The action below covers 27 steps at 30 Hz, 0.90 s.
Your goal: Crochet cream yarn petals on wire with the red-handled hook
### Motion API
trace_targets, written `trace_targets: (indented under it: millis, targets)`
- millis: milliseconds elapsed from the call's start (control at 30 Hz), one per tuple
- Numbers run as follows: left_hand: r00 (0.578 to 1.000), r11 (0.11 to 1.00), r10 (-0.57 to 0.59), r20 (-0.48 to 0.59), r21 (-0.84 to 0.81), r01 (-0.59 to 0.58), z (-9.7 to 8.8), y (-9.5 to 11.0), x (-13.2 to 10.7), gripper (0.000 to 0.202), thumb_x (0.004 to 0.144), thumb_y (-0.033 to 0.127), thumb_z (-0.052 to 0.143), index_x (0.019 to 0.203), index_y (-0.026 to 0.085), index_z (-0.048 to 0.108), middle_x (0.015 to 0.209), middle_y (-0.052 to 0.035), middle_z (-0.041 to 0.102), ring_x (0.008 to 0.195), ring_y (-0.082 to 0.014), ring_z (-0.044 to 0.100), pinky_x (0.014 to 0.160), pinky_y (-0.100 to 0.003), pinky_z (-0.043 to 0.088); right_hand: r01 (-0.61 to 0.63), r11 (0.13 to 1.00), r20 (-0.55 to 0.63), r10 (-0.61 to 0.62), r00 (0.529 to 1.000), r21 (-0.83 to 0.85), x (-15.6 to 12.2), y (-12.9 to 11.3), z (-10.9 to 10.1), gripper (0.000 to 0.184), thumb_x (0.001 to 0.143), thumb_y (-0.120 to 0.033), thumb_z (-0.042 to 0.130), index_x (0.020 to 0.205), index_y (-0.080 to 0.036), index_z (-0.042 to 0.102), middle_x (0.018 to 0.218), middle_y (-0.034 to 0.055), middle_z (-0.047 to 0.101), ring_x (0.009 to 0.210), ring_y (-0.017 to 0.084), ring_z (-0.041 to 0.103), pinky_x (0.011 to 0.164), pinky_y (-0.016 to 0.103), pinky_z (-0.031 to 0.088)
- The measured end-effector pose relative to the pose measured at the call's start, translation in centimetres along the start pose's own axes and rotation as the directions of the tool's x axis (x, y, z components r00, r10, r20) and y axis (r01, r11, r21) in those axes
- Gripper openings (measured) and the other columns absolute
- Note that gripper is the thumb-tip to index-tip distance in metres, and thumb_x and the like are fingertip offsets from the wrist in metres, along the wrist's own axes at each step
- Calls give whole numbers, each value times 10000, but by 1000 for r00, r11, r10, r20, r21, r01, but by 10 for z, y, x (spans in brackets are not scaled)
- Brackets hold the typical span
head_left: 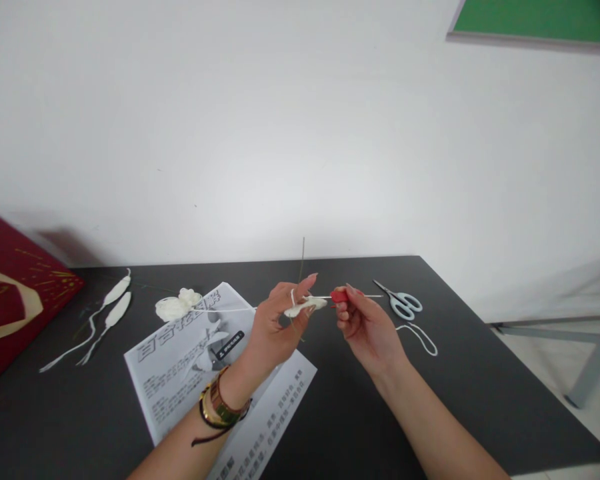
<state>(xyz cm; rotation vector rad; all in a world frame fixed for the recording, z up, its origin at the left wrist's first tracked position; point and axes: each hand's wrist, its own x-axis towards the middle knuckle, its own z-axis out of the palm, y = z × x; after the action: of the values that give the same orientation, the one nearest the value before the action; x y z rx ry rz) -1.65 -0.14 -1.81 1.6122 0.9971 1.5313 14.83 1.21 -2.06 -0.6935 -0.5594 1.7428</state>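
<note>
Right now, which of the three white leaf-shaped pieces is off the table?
The piece pinched in the left hand; the upper one and lower one lie on the table, toward its left side.

White crocheted piece (pixel 305 307), yarn (pixel 170 308) and 2 petal-shaped pieces (pixel 118 309); red hook handle (pixel 338 297); pale blue scissors handles (pixel 405 302); black desk (pixel 360 420); white sheets (pixel 167 383) with black and grey print; dark red bag (pixel 55 287) patterned in gold; green board (pixel 540 20); white wall (pixel 290 133)

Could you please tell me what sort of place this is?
Perhaps a classroom or office used for crafts: a green board hangs on the wall, and yarn and scissors lie on the table.
</note>
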Motion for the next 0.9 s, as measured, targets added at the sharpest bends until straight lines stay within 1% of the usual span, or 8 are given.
trace_targets:
  millis: [233, 333, 433, 533, 600, 700, 800, 900]
  targets:
    - [999, 999, -8, 47, 47, 6, -2, -3, 2, 455, 747, 150, 638, 1177, 296, 613, 917, -54, 666, 884, -207, 570, 864, -365, 409, 219, 957, 12, -221, 975, -192, -7, 0, 5, 179, 782, -310, 658, 807, -134, 681, 589, 0, 659, 457, 73, 583, 462, 168, 545]
    - [998, 998, -65, 12, 25, 65, 0, -4, 2, 445, 723, 165, 665, 1150, 285, 633, 870, -38, 664, 845, -193, 570, 847, -341, 408, 405, 824, 80, -409, 909, -395, -12, 4, 5, 140, 831, -272, 599, 838, -158, 679, 644, 15, 675, 500, 99, 610, 494, 213, 554]
    - [967, 952, -250, -41, -190, 238, 5, -3, 0, 495, 709, 195, 688, 1191, 270, 604, 802, -1, 650, 764, -153, 570, 801, -299, 417, 685, 362, 377, -628, 681, -633, -18, 11, 2, 161, 838, -159, 565, 943, -199, 680, 787, 52, 702, 637, 145, 654, 583, 276, 570]
    - [911, 788, -413, -4, -503, 355, 10, 1, -2, 590, 701, 174, 695, 1261, 266, 533, 757, 42, 608, 727, -109, 571, 778, -255, 415, 831, -196, 767, -534, 355, -521, -20, 16, -3, 374, 802, -62, 568, 1139, -218, 615, 930, 100, 704, 811, 193, 660, 674, 322, 572]
    - [887, 663, -458, 55, -644, 382, 10, 4, -2, 590, 689, 138, 700, 1248, 248, 545, 750, 45, 586, 722, -96, 569, 766, -236, 413, 846, -351, 869, -437, 232, -402, -21, 16, -6, 460, 800, -48, 561, 1233, -203, 549, 993, 124, 694, 886, 214, 650, 709, 341, 574]
    - [864, 513, -470, 180, -742, 433, 5, 8, 1, 528, 688, 102, 691, 1195, 206, 589, 766, 22, 602, 745, -109, 574, 774, -251, 419, 872, -278, 845, -478, 238, -403, -20, 14, -5, 453, 804, -36, 543, 1223, -210, 559, 1011, 118, 687, 888, 210, 646, 717, 351, 572]
    - [862, 481, -444, 244, -747, 459, -2, 9, 4, 513, 684, 81, 686, 1180, 181, 598, 771, 5, 626, 773, -125, 583, 796, -266, 418, 872, 61, 683, -595, 423, -486, -18, 12, -1, 361, 817, -43, 535, 1097, -244, 643, 952, 78, 688, 783, 175, 651, 646, 319, 562]
    - [884, 570, -400, 243, -689, 447, -9, 10, 7, 528, 692, 88, 682, 1203, 179, 584, 778, -10, 642, 765, -127, 583, 777, -255, 416, 790, 394, 503, -616, 606, -469, -16, 10, 3, 230, 841, -123, 549, 988, -237, 684, 857, 52, 691, 657, 154, 643, 572, 301, 547]
